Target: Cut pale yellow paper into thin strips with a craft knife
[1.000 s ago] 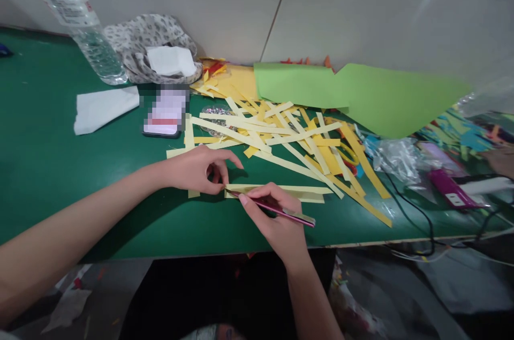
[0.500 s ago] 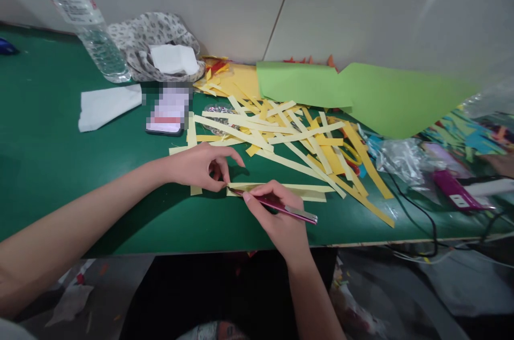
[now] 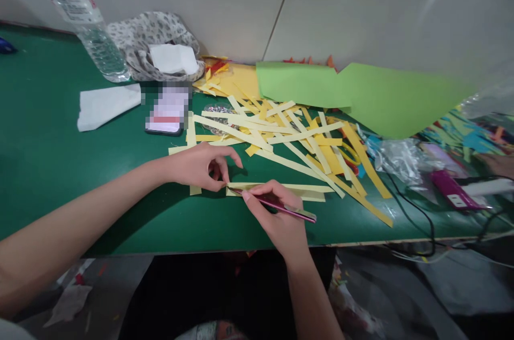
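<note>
My right hand (image 3: 277, 217) grips a slim pink craft knife (image 3: 287, 209) like a pen, with its tip on the left end of a pale yellow paper strip (image 3: 307, 191) lying on the green table (image 3: 52, 168). My left hand (image 3: 198, 166) pinches that same end of the strip between thumb and forefinger, right beside the knife tip. Just behind both hands lies a loose heap of yellow paper strips (image 3: 281, 136).
A phone (image 3: 168, 110), a white tissue (image 3: 106, 104), a plastic water bottle (image 3: 80, 13) and a patterned cloth bag (image 3: 155, 45) sit at the back left. Green paper sheets (image 3: 361, 93) lie behind the strips. Clear plastic (image 3: 397, 158), a pink device (image 3: 453, 190) and black cables (image 3: 417, 211) crowd the right edge.
Almost nothing has moved. Both hands stay at the strip's left end; only the view has shifted slightly.
</note>
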A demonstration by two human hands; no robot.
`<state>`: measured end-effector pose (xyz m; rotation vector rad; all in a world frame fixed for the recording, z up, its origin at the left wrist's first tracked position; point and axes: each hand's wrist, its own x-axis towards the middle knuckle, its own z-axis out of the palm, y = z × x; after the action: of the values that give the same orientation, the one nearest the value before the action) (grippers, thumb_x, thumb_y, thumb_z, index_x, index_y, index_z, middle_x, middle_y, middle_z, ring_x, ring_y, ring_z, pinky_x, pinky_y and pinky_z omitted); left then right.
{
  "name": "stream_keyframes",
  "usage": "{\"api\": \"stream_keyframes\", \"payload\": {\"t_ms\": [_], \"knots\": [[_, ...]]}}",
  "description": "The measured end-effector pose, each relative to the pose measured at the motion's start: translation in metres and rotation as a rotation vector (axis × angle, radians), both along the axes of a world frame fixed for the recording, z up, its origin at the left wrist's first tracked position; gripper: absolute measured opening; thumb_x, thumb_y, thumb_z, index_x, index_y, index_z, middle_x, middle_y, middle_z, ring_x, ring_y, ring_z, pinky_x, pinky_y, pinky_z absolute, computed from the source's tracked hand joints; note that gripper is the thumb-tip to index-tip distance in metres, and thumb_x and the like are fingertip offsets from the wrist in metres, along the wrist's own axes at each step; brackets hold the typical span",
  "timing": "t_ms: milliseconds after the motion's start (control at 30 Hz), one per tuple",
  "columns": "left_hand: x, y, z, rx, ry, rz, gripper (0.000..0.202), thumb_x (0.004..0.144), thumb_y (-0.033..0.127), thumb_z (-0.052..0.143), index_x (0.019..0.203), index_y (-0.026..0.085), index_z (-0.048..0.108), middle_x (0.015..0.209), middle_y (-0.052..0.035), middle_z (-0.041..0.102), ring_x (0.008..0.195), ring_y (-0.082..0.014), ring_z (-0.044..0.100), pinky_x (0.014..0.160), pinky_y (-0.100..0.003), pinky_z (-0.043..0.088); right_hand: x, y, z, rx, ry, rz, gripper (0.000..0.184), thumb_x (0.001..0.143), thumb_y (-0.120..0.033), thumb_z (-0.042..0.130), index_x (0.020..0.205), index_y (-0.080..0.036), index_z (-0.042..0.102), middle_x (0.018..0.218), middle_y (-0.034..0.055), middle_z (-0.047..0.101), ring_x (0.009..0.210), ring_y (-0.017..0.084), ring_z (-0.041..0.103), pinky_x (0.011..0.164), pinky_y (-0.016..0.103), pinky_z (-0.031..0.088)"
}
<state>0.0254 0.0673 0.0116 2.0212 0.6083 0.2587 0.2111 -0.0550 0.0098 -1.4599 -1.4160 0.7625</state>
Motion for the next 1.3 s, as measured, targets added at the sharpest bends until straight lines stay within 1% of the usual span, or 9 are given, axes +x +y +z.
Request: {"api": "stream_keyframes", "payload": {"t_ms": [100,267,500,700,833,1000,1133,1300], "knots": [[0.0002,-0.0003,0.0008,0.0,-0.004,-0.002,0.044,0.07,0.013,0.063,0.112,0.021,0.054,0.08,0.0018,0.074,0.059,-0.0087,0.059,0.054,-0.018,0.045,0.0003,0.0006,-0.0006,0.003,-0.002,-0.017,0.015,0.075,-0.025,0.069,0.065,-0.021,0.058,0.064,0.0002,0.067,0.058,0.015,0.062,0.054,0.024,0.048],[0.0003,-0.0003,0.0016,-0.008,0.0,-0.002,0.043,0.069,0.012,0.063,0.111,0.02,0.054,0.08,0.0015,0.074,0.058,-0.0087,0.059,0.053,-0.018,0.045,0.0013,0.0002,-0.002,-0.003,0.053,-0.059,0.017,0.075,-0.024,0.069,0.064,-0.021,0.055,0.065,0.0001,0.066,0.058,0.015,0.062,0.055,0.025,0.048],[0.0003,-0.0002,0.0016,-0.017,0.004,0.0,0.042,0.07,0.014,0.064,0.11,0.021,0.054,0.08,0.002,0.074,0.058,-0.0084,0.058,0.053,-0.017,0.045,0.0003,0.0002,0.0001,-0.003,0.002,-0.003,0.014,0.076,-0.026,0.069,0.067,-0.02,0.06,0.065,0.0008,0.068,0.059,0.015,0.063,0.054,0.025,0.047],[0.0005,-0.0004,0.0017,-0.012,0.005,-0.002,0.042,0.069,0.013,0.064,0.109,0.021,0.054,0.08,0.0016,0.074,0.058,-0.0089,0.058,0.053,-0.018,0.044,0.0004,0.0004,-0.0014,0.011,0.004,-0.043,0.016,0.076,-0.024,0.068,0.065,-0.021,0.057,0.064,0.0001,0.066,0.058,0.015,0.062,0.054,0.025,0.047],[0.0003,-0.0002,0.0016,-0.004,0.004,-0.002,0.041,0.07,0.015,0.063,0.109,0.021,0.054,0.08,0.0015,0.074,0.058,-0.0086,0.057,0.053,-0.018,0.044,0.001,-0.0005,-0.0024,0.015,0.03,-0.028,0.016,0.076,-0.025,0.068,0.067,-0.02,0.057,0.066,0.0006,0.067,0.061,0.016,0.063,0.055,0.025,0.048],[0.001,-0.0012,0.0029,0.027,0.019,-0.016,0.042,0.069,0.015,0.063,0.11,0.021,0.053,0.079,0.0026,0.073,0.058,-0.0085,0.057,0.053,-0.018,0.044,0.0009,0.0001,-0.0019,0.003,0.002,0.018,0.013,0.077,-0.025,0.068,0.069,-0.02,0.059,0.067,0.0006,0.067,0.06,0.015,0.062,0.055,0.025,0.048],[0.0017,-0.0035,0.0047,0.085,0.027,-0.024,0.044,0.067,0.012,0.062,0.11,0.021,0.054,0.077,0.0033,0.072,0.058,-0.0087,0.056,0.053,-0.018,0.041,0.001,0.0001,-0.0012,0.011,-0.032,0.016,0.015,0.077,-0.025,0.068,0.067,-0.02,0.058,0.064,0.0,0.065,0.058,0.014,0.061,0.054,0.024,0.047],[0.0027,-0.0055,0.006,0.118,0.031,-0.026,0.045,0.066,0.012,0.061,0.109,0.02,0.053,0.079,0.0033,0.072,0.056,-0.0079,0.054,0.051,-0.018,0.039,0.0009,0.0001,0.0001,0.008,-0.039,0.011,0.015,0.077,-0.025,0.068,0.067,-0.02,0.058,0.065,0.0002,0.065,0.059,0.015,0.061,0.055,0.025,0.047]]}}
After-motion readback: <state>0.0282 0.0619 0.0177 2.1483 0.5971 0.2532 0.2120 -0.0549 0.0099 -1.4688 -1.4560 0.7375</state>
